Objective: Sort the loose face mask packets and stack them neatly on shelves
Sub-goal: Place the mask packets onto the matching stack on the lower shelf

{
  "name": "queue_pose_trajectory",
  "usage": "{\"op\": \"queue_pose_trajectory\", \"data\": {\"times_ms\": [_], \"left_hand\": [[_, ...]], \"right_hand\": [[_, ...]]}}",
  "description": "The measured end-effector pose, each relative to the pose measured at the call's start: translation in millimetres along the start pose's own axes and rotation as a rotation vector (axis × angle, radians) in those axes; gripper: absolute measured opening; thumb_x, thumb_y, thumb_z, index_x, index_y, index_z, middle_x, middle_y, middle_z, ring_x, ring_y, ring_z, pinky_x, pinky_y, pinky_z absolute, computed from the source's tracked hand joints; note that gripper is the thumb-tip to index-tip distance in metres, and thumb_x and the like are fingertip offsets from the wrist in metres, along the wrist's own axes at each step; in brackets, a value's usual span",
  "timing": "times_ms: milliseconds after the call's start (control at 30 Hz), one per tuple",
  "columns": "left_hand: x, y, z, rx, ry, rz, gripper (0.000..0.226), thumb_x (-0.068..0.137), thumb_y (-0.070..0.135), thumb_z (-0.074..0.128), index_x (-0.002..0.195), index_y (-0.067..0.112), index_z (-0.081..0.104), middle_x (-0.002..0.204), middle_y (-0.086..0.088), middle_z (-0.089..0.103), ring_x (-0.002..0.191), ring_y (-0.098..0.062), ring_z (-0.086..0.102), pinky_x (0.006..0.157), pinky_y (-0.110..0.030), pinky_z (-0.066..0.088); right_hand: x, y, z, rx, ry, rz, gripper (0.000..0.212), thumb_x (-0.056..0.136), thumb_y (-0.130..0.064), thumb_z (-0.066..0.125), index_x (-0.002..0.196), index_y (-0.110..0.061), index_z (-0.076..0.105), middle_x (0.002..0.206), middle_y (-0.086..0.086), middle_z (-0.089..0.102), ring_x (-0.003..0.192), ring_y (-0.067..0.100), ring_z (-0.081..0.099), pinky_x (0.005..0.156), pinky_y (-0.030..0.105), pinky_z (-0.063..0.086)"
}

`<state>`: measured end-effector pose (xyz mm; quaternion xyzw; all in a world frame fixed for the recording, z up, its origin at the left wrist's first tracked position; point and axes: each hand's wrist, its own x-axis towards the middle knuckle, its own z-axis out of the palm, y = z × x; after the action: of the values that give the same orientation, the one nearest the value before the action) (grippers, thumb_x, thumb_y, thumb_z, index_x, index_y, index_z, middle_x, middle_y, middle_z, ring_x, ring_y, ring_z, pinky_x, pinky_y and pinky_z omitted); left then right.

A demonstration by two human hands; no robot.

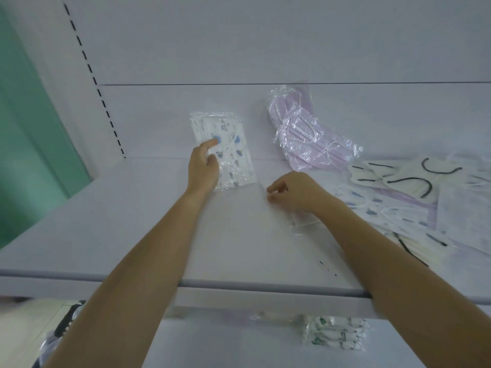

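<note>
Head view. A white shelf [127, 224] is seen from above and in front, closed behind by a white back panel [239, 43] and bounded at the left by a slotted upright [98, 87]; a green wall [24, 134] is visible beyond it.

Both bare forearms are extended over the shelf's front edge. The left hand [203, 170] is laid on the left edge of a patterned packet [235, 155], a clear sleeve of white masks printed with blue figures. This packet lies flat near the back of the shelf and is held with one finger stretched across its top and the others curled at its side.

The right hand [295, 192] is placed to the right of that packet, apart from it, knuckles up and fingertips drawn close together. Whether anything is pinched between them cannot be told. A clear packet [299, 223] lies partly under the wrist.

Lilac packets [305, 134] are heaped against the back panel, behind the right hand. A loose pile [403, 187] of mixed packets, cream with dark loops, lilac and blue-printed, is spread over the right part of the shelf. Green-printed packets [334, 334] are stacked on the lower shelf [239, 349].
</note>
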<state>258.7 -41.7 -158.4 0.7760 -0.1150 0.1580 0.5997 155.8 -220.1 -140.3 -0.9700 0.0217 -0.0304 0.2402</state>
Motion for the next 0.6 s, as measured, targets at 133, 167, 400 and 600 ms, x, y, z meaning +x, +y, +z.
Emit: {"op": "queue_pose_trajectory", "data": {"times_ms": [133, 167, 400, 600], "left_hand": [[-0.7, 1.3, 0.2, -0.004, 0.012, 0.001, 0.048, 0.09, -0.001, 0.033, 0.126, 0.019, 0.056, 0.134, 0.002, 0.047, 0.106, 0.003, 0.043, 0.073, 0.007, 0.03], [-1.9, 1.6, -0.6, -0.007, 0.022, 0.004, 0.047, 0.09, -0.002, 0.033, 0.126, 0.019, 0.055, 0.133, 0.002, 0.047, 0.105, 0.003, 0.044, 0.073, 0.008, 0.03], [-11.5, 29.8, 0.8, -0.261, -0.187, -0.15, 0.026, 0.089, 0.039, 0.057, 0.11, 0.027, 0.065, 0.093, 0.022, 0.065, 0.094, 0.004, 0.06, 0.083, -0.018, 0.044], [-26.8, 32.5, 8.9, -0.153, -0.365, 0.073, 0.035, 0.088, 0.015, 0.064, 0.122, 0.025, 0.058, 0.115, 0.025, 0.057, 0.107, 0.015, 0.052, 0.091, -0.008, 0.042]], "right_hand": [[-1.5, -3.4, 0.0, 0.004, 0.078, -0.042, 0.03, 0.083, -0.019, 0.061, 0.113, -0.019, 0.062, 0.089, -0.005, 0.057, 0.085, 0.013, 0.054, 0.078, 0.024, 0.039], [-1.1, -5.1, -1.5, 0.125, 0.122, -0.048, 0.029, 0.082, -0.016, 0.061, 0.112, -0.02, 0.063, 0.082, -0.006, 0.055, 0.075, 0.011, 0.052, 0.071, 0.022, 0.039], [1.6, -7.0, -28.7, 1.524, 0.237, -0.047, 0.02, 0.088, -0.001, 0.056, 0.091, -0.019, 0.065, 0.076, 0.003, 0.068, 0.072, 0.019, 0.06, 0.073, 0.029, 0.051], [9.6, -0.7, -19.9, 1.363, 0.363, 0.134, 0.015, 0.088, 0.001, 0.053, 0.096, -0.011, 0.057, 0.081, 0.006, 0.062, 0.066, 0.017, 0.057, 0.066, 0.027, 0.049]]}}
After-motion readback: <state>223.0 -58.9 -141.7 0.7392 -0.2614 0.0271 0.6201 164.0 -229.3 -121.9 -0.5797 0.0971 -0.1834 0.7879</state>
